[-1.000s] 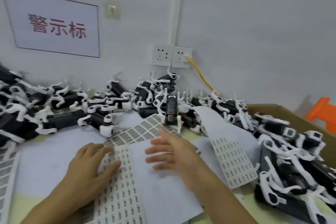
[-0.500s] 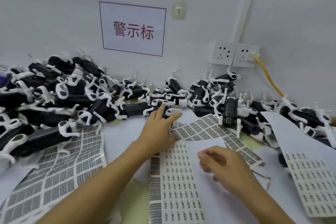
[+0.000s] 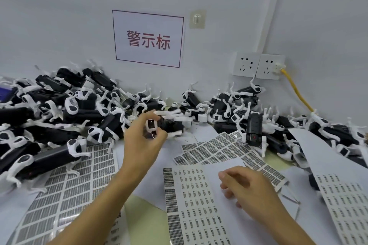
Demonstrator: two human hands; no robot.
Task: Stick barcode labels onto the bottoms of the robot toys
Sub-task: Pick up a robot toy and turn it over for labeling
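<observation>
1. Robot toy [image 3: 169,123] up off the pile, black body with white legs, blurred in mid-lift, just in front of the heap along the wall.
2. Left hand [image 3: 143,135] clamped on the head end, thumb and fingers curled round it; a narrow, pinching grip, holding the toy and nothing else.
3. Best turned belly-up now, flat underside toward the camera, legs splayed clear of the patch meant for the barcode.
4. Firmer purchase on the black body looks wise; the thin white legs seem likely to flex or snag on neighbours in the pile of robot toys [image 3: 59,117].
5. Right hand [image 3: 251,189] low over the barcode label sheet [image 3: 191,201], fingers loosely curled, nothing visibly between them; whether a label is already on a fingertip, cannot tell.
6. Worth peeling by one corner only, sticky side kept off the skin, then laying it from one edge and pressing across to keep it flat.
7. More label sheets [image 3: 223,147] fanned over the desk [image 3: 147,219] behind and to the left [image 3: 65,189]; easy to lift the wrong sheet, so stay on the one under the hand.
</observation>
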